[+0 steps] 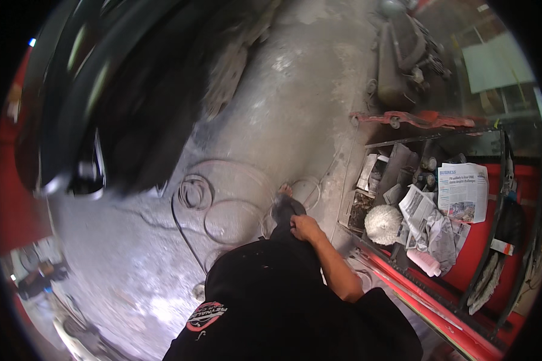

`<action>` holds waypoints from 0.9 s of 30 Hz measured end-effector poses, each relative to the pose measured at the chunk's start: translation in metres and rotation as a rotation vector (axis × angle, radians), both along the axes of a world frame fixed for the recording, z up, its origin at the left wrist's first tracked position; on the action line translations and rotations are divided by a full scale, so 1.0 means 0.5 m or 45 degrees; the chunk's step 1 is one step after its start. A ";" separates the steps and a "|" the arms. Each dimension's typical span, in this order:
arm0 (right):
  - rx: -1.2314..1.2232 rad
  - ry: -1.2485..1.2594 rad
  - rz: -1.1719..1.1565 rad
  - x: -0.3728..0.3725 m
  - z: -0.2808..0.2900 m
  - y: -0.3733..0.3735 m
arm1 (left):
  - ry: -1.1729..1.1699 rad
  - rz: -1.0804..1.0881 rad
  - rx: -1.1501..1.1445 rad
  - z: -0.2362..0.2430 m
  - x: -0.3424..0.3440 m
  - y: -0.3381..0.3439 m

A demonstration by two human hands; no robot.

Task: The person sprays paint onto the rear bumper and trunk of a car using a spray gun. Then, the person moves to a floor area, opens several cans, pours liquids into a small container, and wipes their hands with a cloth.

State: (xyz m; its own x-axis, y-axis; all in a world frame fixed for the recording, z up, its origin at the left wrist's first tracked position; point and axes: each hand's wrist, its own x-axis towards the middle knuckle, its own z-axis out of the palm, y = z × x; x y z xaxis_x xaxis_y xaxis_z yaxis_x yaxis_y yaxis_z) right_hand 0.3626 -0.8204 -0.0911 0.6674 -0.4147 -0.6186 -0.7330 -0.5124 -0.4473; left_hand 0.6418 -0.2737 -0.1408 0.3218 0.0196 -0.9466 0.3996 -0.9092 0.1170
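Floor: grey, scuffed and bare-looking (289,114), beneath the wearer.
Trouser leg: dark cloth (281,212), just beyond the black shirt (259,295).
Right hand: fingers curled narrow against the cloth (306,228); whether they pinch it, cannot tell.
Left hand: out of view.
Cloth: probably light, soft, limp, hardly fragile or slippery; best held by a loose fold beside the fingers.
Long axis: away from the body, leaning slightly left, lower end toward the bare foot (286,190).

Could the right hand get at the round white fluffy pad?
Probably yes: the fluffy pad lies uncovered to the right of the right hand, with no clear barrier between them, though depth is hard to judge.
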 end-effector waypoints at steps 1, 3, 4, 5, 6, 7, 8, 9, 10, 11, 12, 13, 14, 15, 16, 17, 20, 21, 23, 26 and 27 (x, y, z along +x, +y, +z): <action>0.023 0.009 -0.095 -0.022 -0.005 -0.050 | -0.004 0.000 0.007 0.030 0.006 -0.072; 0.166 -0.036 -0.221 -0.069 -0.012 -0.101 | -0.003 0.001 0.044 0.095 0.009 -0.168; 0.288 -0.058 -0.298 -0.086 -0.017 -0.121 | -0.005 -0.012 0.061 0.123 0.020 -0.215; 0.318 -0.081 -0.263 -0.101 -0.026 -0.148 | -0.006 -0.001 0.060 0.145 0.023 -0.269; 0.324 -0.112 -0.234 -0.109 -0.050 -0.169 | -0.012 -0.023 0.045 0.152 0.042 -0.341; 0.309 -0.089 -0.243 -0.114 -0.086 -0.202 | -0.021 -0.031 0.006 0.142 0.055 -0.430; 0.325 -0.087 -0.252 -0.080 -0.090 -0.249 | -0.039 -0.019 -0.026 0.139 0.077 -0.508; 0.427 -0.080 -0.265 -0.080 -0.123 -0.304 | -0.025 -0.037 -0.066 0.114 0.095 -0.614; 0.517 -0.014 -0.185 -0.053 -0.133 -0.356 | -0.026 -0.040 -0.072 0.098 0.114 -0.698; 0.587 -0.041 -0.229 -0.054 -0.140 -0.419 | -0.011 -0.049 -0.090 0.077 0.126 -0.785; 0.691 -0.065 -0.264 -0.057 -0.136 -0.458 | 0.004 -0.040 -0.068 0.068 0.140 -0.846; 0.672 -0.059 -0.257 -0.071 -0.129 -0.512 | 0.006 -0.043 -0.072 0.053 0.155 -0.915; 0.767 -0.037 -0.381 -0.084 -0.097 -0.567 | 0.022 -0.043 -0.041 0.054 0.172 -0.976; 0.854 -0.015 -0.507 -0.099 -0.073 -0.621 | 0.027 -0.047 -0.033 0.049 0.194 -1.042; 0.893 0.057 -0.720 -0.129 -0.063 -0.679 | 0.034 -0.051 -0.048 0.044 0.216 -1.118; 0.925 0.138 -0.938 -0.179 -0.039 -0.740 | 0.058 -0.052 -0.061 0.041 0.228 -1.195; 1.009 0.429 -1.691 -0.255 0.081 -0.811 | 0.082 -0.075 -0.088 0.023 0.293 -1.420; 0.965 0.538 -1.809 -0.244 0.155 -0.840 | 0.079 -0.096 -0.092 0.029 0.320 -1.488; 0.893 0.498 -1.834 -0.247 0.185 -0.905 | 0.073 -0.180 -0.140 0.017 0.368 -1.660; 0.808 0.357 -1.769 -0.210 0.115 -1.031 | 0.042 -0.337 -0.177 -0.016 0.443 -1.878; 0.776 0.334 -1.760 -0.194 0.088 -1.077 | 0.048 -0.306 -0.177 -0.008 0.451 -1.980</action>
